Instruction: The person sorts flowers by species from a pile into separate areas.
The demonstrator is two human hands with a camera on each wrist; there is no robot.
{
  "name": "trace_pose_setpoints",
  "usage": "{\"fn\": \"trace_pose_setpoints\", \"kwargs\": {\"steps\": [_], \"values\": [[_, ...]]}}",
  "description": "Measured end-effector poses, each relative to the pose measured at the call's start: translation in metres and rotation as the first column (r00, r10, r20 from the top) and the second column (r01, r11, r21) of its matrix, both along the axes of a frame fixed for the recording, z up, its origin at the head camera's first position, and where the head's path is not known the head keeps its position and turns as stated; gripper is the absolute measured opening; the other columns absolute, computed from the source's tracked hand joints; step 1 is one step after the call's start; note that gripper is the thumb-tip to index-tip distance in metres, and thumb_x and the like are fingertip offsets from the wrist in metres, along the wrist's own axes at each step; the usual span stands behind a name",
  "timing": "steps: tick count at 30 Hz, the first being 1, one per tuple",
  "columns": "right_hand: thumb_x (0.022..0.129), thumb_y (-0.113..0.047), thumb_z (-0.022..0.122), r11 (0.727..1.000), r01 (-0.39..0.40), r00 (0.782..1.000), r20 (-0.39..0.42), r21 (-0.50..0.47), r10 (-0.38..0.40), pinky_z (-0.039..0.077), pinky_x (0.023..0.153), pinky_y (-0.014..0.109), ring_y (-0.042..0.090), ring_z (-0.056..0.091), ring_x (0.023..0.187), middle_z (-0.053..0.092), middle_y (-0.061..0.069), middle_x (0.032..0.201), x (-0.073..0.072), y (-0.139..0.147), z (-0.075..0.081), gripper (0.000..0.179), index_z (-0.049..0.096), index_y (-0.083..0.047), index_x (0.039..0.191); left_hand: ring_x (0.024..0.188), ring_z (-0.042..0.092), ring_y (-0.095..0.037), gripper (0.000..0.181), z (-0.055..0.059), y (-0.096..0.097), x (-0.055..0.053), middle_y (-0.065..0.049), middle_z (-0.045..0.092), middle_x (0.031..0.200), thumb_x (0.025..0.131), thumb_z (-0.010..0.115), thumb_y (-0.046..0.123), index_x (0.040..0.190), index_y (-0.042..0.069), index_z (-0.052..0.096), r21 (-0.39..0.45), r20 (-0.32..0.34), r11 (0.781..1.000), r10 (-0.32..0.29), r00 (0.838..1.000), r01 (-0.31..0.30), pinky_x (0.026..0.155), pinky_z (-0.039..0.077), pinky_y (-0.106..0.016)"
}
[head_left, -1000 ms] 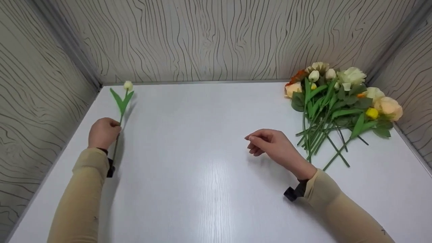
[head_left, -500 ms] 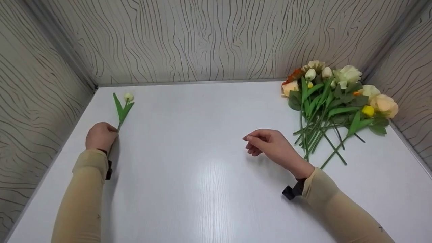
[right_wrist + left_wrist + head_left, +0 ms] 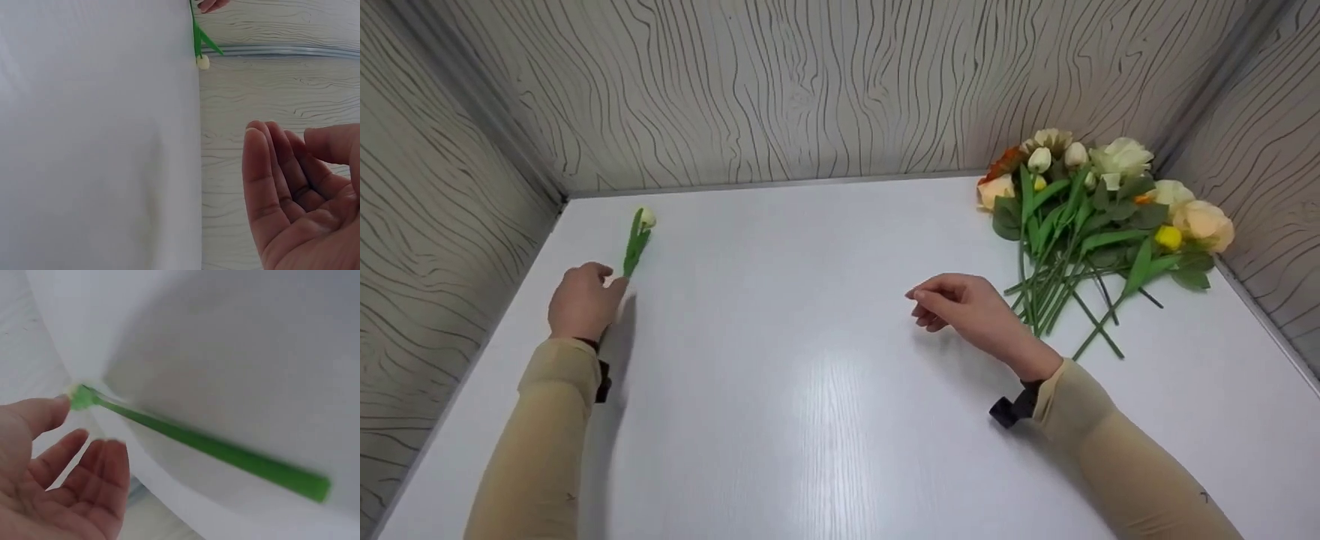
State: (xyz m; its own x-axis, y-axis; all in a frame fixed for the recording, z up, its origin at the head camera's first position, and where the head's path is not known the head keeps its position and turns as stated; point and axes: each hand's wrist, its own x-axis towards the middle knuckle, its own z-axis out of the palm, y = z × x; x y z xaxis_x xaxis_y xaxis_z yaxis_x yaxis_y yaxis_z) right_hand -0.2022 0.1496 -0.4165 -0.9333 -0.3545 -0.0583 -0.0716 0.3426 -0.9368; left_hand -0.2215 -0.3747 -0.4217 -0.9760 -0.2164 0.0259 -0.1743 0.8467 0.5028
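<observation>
A white tulip (image 3: 637, 244) with green leaves lies at the table's left side, its head toward the back wall. Beside its stem is my left hand (image 3: 585, 300), thumb and fingers parted. In the left wrist view, the green stem (image 3: 214, 447) runs past the left hand (image 3: 73, 478) with the fingers apart from it. Over the middle right of the table hovers my right hand (image 3: 967, 311), fingers loosely bent and holding nothing. The right wrist view shows the right hand (image 3: 304, 197) with a gap between thumb and fingers.
A pile of artificial flowers (image 3: 1095, 217), with white, peach, yellow and orange blooms, lies at the back right of the white table (image 3: 780, 300). Its stems point toward the front. Wood-patterned panels (image 3: 825, 90) stand along the back and both sides.
My left hand has lowered the tulip and its fingers have parted from the stem. The tulip has turned slightly. The right hand stays almost where it was.
</observation>
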Motion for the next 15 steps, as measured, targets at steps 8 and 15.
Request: {"fn": "trace_pose_setpoints", "kwargs": {"steps": [8,15], "values": [[0.107,-0.032,0.057,0.934,0.240,0.969,-0.126,0.263,-0.213,0.058,0.085,0.039,0.032,0.066,0.102,0.068,0.018,0.117,-0.020,0.067,0.024,0.035,0.067,-0.006,0.128,0.130,0.048,-0.047,0.046,0.014,0.083,-0.008,-0.030,0.050,0.142,0.104,0.057,0.023,0.142,-0.004,0.055,-0.038,-0.166,0.983,-0.186,0.968,0.182,0.105,0.041,-0.060],[0.104,-0.034,0.059,0.807,0.362,0.931,-0.218,0.466,-0.291,0.051,0.079,0.045,0.031,0.063,0.095,0.069,0.018,0.117,-0.028,0.111,0.023,0.038,0.070,-0.004,0.126,0.136,0.046,-0.037,0.054,0.015,0.175,0.005,-0.019,0.051,0.146,0.102,0.066,0.027,0.149,0.005,0.050,-0.158,-0.225,0.892,-0.450,0.864,0.424,0.112,0.038,-0.052]]}}
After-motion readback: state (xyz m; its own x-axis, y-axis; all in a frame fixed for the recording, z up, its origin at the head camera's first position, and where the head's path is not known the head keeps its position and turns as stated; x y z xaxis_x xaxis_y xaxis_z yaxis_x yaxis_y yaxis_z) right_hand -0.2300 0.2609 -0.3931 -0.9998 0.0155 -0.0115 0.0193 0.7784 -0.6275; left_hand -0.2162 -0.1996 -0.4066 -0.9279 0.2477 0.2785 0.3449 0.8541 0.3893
